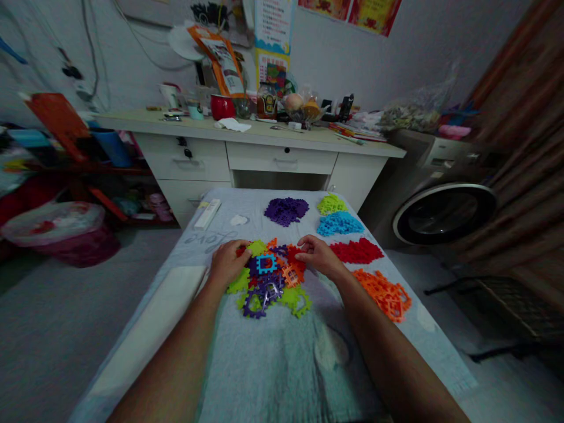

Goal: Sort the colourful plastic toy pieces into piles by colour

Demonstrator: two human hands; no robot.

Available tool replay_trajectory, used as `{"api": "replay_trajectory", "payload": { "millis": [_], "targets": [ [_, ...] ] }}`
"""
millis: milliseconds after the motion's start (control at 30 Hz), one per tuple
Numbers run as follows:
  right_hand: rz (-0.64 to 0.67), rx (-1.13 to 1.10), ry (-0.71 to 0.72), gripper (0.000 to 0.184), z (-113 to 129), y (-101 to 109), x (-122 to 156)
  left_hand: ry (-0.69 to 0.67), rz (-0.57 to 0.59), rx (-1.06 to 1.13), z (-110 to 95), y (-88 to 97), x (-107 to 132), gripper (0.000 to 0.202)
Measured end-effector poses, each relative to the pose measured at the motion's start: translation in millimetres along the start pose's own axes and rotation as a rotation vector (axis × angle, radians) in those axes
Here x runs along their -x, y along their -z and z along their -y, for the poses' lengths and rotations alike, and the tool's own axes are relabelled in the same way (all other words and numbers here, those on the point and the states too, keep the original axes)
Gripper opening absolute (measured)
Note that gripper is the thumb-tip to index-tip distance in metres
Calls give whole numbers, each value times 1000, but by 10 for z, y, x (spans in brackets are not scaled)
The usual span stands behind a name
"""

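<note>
A mixed heap of interlocking plastic building pieces in purple, lime, red, orange and blue lies mid-table, with a blue square piece (266, 264) on top. My left hand (227, 262) is at the heap's left side, its thumb and forefinger closed around a dark red piece (241, 251). At the right edge, my right hand (321, 256) has its thumb and forefinger apart, the thumb by red pieces (296, 256). Sorted piles lie beyond and to the right: purple (286, 210), lime (332, 203), light blue (339, 224), red (358, 251) and orange (382, 294).
A pale cloth (264, 364) covers the table. A long white box (207, 214) lies at its far left. Behind stands a white desk (282, 157) crowded with jars and papers. A washing machine (440, 194) is at right, a lined waste bin (66, 235) at left.
</note>
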State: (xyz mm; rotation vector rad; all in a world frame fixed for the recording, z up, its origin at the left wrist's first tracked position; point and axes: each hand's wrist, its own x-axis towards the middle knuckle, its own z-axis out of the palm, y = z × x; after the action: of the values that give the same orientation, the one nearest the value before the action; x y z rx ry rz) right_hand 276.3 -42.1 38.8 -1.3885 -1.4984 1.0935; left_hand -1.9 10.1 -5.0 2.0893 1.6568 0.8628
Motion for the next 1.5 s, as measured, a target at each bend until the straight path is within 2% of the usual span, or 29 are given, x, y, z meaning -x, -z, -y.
{"api": "replay_trajectory", "payload": {
  "millis": [100,267,467,567,633,700,800,867,1067,1233,1300,1400,1500],
  "targets": [
    [22,-30,-24,36,-5,25,24,10,8,4,4,-6,-6,29],
    [-13,-12,-74,21,6,34,43,9,-9,20,6,-10,1,29],
    [-128,-9,14,17,26,88,-11,5,-6,16,16,-17,-1,30],
    [-295,86,96,22,56,316,11,2,-3,9,16,-14,-4,30],
    [-429,214,132,27,78,542,67,6,-2,3,12,-11,-4,30],
    [-501,345,147,28,89,770,149,13,-2,0,8,-10,-3,30],
    [-420,483,121,26,72,1004,274,11,-9,1,17,-18,-5,29],
    [-332,551,92,23,44,1059,331,2,-11,-4,33,-29,-10,30],
    [-144,792,39,23,-40,982,330,-23,-2,5,84,-57,-27,31],
    [-253,1100,-72,24,-50,929,298,-27,1,14,71,-43,-21,32],
    [-272,1161,-95,24,-9,880,302,-25,7,15,55,-32,-17,31],
    [-210,1129,-32,22,72,715,304,-13,7,14,32,-19,-12,30],
    [-60,1017,102,21,105,461,290,10,2,12,21,-15,-6,30]
  ]
}}
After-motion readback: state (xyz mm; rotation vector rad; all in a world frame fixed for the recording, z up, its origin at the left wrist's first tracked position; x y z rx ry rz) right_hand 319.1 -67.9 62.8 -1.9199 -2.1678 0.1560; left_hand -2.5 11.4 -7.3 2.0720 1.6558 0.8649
